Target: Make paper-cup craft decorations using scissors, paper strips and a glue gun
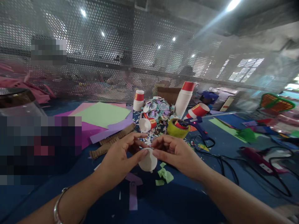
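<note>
My left hand (125, 155) and my right hand (178, 152) met over the near middle of the blue table (182, 203). The workpiece, a white round piece (148, 161), was located between them, its flat face toward me. Grip condition, left: thumb on the upper left edge of the piece, fingers curled behind it, clamped. Grip condition, right: thumb on the upper right edge, fingers bent toward those of the left, clamped. I could not tell how far the fingertips reached behind the piece. A bracelet (57, 205) encircled my left wrist.

Adjacent items were arranged as follows. Light green paper scraps (167, 175) lay just right of the piece; a purple paper strip (133, 196) lay nearer to me, to the left. Beyond my fingers, a red and white cup (147, 125) lay on its side, mouth toward me, in front of a heap of decorated discs (158, 107). To the right, a blue glue gun (197, 123) rested against a yellow-green ring (177, 132). Corrugated cardboard (116, 140) lay beyond my left hand.
</note>
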Action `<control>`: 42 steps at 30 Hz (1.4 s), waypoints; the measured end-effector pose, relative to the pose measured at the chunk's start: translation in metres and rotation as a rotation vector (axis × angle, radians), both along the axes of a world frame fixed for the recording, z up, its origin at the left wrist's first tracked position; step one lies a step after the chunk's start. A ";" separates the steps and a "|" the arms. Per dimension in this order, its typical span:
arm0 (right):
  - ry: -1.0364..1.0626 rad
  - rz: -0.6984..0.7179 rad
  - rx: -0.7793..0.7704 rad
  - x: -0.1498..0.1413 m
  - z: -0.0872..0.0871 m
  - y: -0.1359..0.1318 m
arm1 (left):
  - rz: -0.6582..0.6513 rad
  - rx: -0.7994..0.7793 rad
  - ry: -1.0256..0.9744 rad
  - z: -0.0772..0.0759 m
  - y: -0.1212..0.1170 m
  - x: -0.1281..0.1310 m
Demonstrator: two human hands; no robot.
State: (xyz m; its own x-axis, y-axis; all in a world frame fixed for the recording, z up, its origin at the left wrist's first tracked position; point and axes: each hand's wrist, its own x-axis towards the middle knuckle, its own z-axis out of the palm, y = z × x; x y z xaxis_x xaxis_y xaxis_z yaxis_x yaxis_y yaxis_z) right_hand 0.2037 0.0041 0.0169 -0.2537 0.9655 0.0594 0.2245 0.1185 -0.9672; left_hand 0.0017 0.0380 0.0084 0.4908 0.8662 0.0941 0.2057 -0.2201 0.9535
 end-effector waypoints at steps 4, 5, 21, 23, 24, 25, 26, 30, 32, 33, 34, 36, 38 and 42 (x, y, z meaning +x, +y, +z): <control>0.101 -0.045 -0.035 0.002 -0.006 0.003 | 0.017 -0.103 -0.109 -0.004 0.003 -0.001; 0.116 -0.073 -0.038 0.003 -0.008 0.003 | 0.012 -0.162 -0.128 -0.004 0.004 -0.001; 0.058 -0.211 0.151 0.020 -0.019 0.005 | 0.006 -0.334 -0.239 -0.007 0.007 0.003; -0.033 -0.225 0.210 0.025 -0.021 0.007 | 0.038 -0.323 -0.261 -0.008 0.010 0.002; -0.091 -0.220 0.233 0.028 -0.022 0.009 | 0.058 -0.327 -0.268 -0.008 0.012 0.001; -0.155 -0.211 0.250 0.031 -0.023 0.010 | 0.078 -0.328 -0.276 -0.008 0.013 0.000; -0.221 -0.200 0.258 0.033 -0.024 0.011 | 0.095 -0.331 -0.281 -0.009 0.014 -0.001; -0.393 -0.130 0.237 0.037 -0.025 0.014 | 0.121 -0.341 -0.282 -0.010 0.013 -0.001; -0.416 -0.091 0.217 0.037 -0.025 0.014 | 0.120 -0.354 -0.273 -0.010 0.012 0.000; -0.423 -0.078 0.213 0.037 -0.025 0.014 | 0.118 -0.357 -0.274 -0.011 0.012 0.001; -0.435 -0.068 0.211 0.037 -0.025 0.014 | 0.116 -0.358 -0.279 -0.011 0.012 0.001; -0.463 -0.054 0.217 0.037 -0.024 0.014 | 0.113 -0.344 -0.294 -0.012 0.012 0.001; -0.487 -0.043 0.224 0.038 -0.024 0.014 | 0.115 -0.330 -0.304 -0.012 0.013 0.001; -0.496 -0.066 0.239 0.039 -0.026 0.016 | 0.131 -0.323 -0.290 -0.012 0.010 0.001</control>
